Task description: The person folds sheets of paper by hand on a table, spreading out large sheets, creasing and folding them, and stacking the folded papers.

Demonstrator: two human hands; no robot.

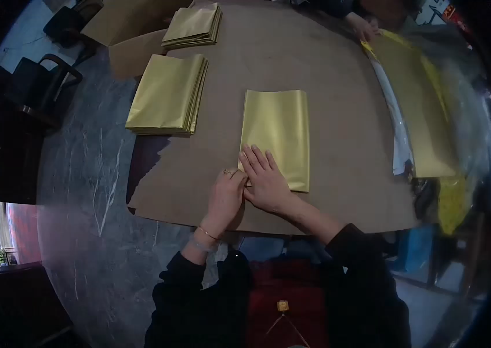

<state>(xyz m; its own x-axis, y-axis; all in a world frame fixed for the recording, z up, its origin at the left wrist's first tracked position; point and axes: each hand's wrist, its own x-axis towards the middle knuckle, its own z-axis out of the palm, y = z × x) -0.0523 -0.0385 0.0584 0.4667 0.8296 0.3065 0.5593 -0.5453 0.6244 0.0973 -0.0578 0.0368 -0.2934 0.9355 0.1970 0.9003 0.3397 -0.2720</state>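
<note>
A folded sheet of gold paper (277, 122) lies upright in front of me on the brown table covering. My right hand (265, 182) rests flat across its lower left part, fingers stretched out. At the sheet's lower left corner, my left hand (228, 194) has its fingers curled together on the edge; their tips are partly hidden. A ring and a thin bracelet show on the left hand and wrist. The thumb side of my right hand is close against the left fingers.
Two stacks of folded gold paper, a nearer stack (164, 95) and a farther stack (193, 26), lie on the left. At the right, another person's hand (363, 28) touches a plastic-wrapped pile of gold sheets (416, 110). A cardboard box (138, 55) and chair (42, 81) stand beyond the table's left edge.
</note>
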